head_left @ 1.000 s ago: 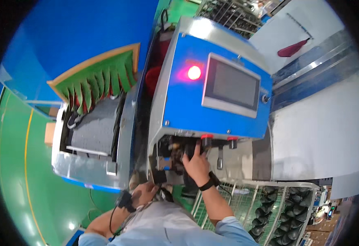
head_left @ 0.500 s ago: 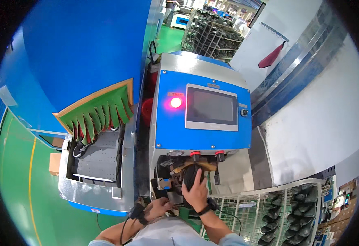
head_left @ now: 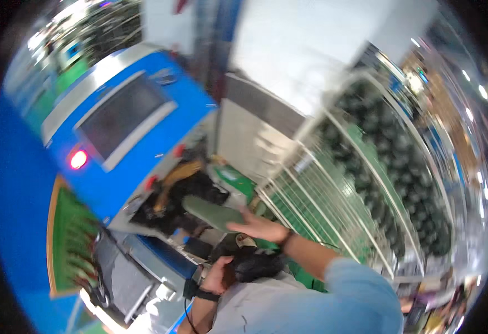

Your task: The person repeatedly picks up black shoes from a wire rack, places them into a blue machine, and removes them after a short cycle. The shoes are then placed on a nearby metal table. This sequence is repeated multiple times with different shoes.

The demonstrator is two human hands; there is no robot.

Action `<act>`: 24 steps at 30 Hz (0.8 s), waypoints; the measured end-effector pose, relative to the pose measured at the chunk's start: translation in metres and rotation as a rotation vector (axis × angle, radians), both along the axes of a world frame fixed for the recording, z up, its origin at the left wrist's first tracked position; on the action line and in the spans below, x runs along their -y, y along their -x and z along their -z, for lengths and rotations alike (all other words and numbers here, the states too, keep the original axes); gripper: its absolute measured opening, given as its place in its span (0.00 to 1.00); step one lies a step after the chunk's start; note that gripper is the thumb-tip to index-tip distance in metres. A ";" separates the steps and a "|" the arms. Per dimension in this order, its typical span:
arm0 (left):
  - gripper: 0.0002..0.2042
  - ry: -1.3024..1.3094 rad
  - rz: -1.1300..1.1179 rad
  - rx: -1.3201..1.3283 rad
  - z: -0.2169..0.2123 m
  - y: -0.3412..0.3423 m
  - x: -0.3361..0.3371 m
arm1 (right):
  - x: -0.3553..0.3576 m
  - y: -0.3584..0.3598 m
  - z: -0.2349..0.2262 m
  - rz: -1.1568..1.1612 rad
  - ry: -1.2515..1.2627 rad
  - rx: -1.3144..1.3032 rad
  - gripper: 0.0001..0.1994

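My right hand (head_left: pixel 258 227) is closed on the near end of a long grey-green, sole-shaped piece (head_left: pixel 213 213), which points toward the underside of a blue machine (head_left: pixel 127 133). Blur hides whether it is a shoe last or a sole. Close to my body, my left hand (head_left: pixel 220 275) has its fingers curled at the side of a black, shoe-like piece (head_left: pixel 255 264); its exact kind is smeared. Beneath the machine's panel, a tan curved part (head_left: pixel 178 173) shows above dark parts.
To the right stands a white wire rack (head_left: pixel 316 203) with several rows of dark, shoe-shaped items (head_left: pixel 391 161). At lower left is a conveyor (head_left: pixel 118 270) beside a green strip curtain (head_left: pixel 71 245). A red lamp (head_left: pixel 78 160) glows on the machine's panel.
My view has swung right, so the machine now lies to the left. My right hand has come away from the dark piece under the machine and now holds the grey-green piece.
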State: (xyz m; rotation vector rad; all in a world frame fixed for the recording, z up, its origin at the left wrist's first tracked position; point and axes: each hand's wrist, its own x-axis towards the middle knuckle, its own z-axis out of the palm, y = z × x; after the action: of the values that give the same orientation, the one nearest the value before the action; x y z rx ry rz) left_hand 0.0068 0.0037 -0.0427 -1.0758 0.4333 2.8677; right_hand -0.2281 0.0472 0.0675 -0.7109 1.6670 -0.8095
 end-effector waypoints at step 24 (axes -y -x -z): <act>0.23 0.469 -0.039 0.201 0.021 0.051 -0.009 | -0.497 0.308 0.096 1.556 1.451 1.183 0.16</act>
State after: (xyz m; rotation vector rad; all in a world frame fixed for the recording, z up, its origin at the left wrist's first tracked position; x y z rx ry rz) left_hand -0.0441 0.0124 -0.0638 -1.4274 1.1164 2.7145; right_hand -0.5364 0.5438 -0.0287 0.4859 -0.0482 -2.8242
